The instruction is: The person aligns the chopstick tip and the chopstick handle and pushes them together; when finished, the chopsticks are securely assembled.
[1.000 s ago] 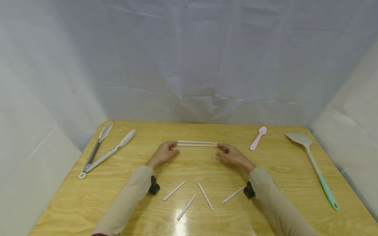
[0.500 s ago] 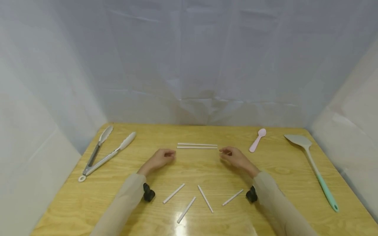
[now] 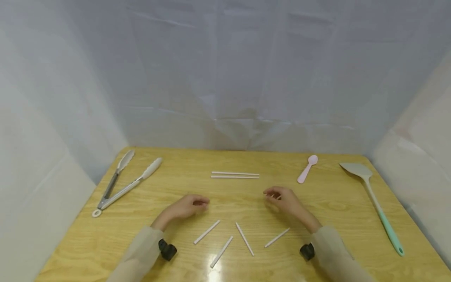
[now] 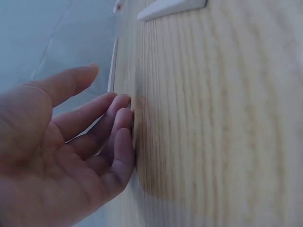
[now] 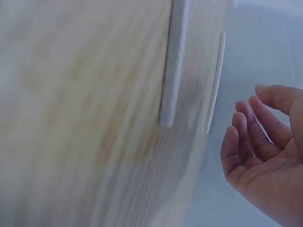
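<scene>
Two thin white chopsticks (image 3: pixel 235 175) lie parallel, side to side, near the back middle of the wooden table. My left hand (image 3: pixel 186 206) is low over the table, in front of them and to the left, its fingers loosely bent around nothing. In the left wrist view the left hand (image 4: pixel 90 137) has its thumb apart from the fingers. My right hand (image 3: pixel 286 201) hovers on the other side, also holding nothing; the right wrist view shows the right hand (image 5: pixel 265 142) relaxed. Several more white chopsticks (image 3: pixel 244 239) lie at different angles between and below the hands.
Spread metal tongs (image 3: pixel 121 190) lie at the left of the table (image 3: pixel 239 203). Toward the back right is a small pink spoon (image 3: pixel 307 169). A spatula (image 3: pixel 375 196) with a green handle lies along the right edge. White sheeting (image 3: pixel 225 78) encloses the table's back and sides.
Both hands have let go of the ends of the two parallel chopsticks and drawn back toward the body, moving slightly apart. The chopsticks stay lying on the table.
</scene>
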{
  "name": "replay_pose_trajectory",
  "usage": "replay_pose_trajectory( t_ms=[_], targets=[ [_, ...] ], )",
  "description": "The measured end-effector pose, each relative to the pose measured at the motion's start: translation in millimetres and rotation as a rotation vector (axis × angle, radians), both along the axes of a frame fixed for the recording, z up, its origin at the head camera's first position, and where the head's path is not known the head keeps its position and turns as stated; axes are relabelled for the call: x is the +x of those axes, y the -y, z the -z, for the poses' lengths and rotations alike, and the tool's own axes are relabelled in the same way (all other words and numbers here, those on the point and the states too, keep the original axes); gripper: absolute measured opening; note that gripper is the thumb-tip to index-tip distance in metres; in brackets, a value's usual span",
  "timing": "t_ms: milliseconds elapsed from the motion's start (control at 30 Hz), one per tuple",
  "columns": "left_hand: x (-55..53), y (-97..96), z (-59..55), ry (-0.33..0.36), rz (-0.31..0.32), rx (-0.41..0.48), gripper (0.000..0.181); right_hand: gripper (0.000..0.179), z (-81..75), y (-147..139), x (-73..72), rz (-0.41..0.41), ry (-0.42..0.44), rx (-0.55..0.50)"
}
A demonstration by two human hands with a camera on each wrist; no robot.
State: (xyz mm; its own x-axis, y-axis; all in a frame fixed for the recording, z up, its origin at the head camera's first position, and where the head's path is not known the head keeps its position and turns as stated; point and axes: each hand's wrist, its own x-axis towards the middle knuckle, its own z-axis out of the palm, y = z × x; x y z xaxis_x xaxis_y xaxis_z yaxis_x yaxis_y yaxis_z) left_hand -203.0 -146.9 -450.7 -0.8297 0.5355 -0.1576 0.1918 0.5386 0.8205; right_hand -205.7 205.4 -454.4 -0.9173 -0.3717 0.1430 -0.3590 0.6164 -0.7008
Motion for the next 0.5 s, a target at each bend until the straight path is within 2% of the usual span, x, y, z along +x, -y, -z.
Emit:
replay_pose_trajectory(
  t_ms=[267,500],
  targets=[
    [26.1,8.0,-5.1,0.056,0.033,0.044,0.036,0.017,-3.8,7,26.3,-0.059,0.023,-0.026],
    [44.0,0.7,-5.3,0.089,0.064,0.059,0.035,0.014,-0.8,24,45.2,-0.156,0.026,-0.043]
  ],
)
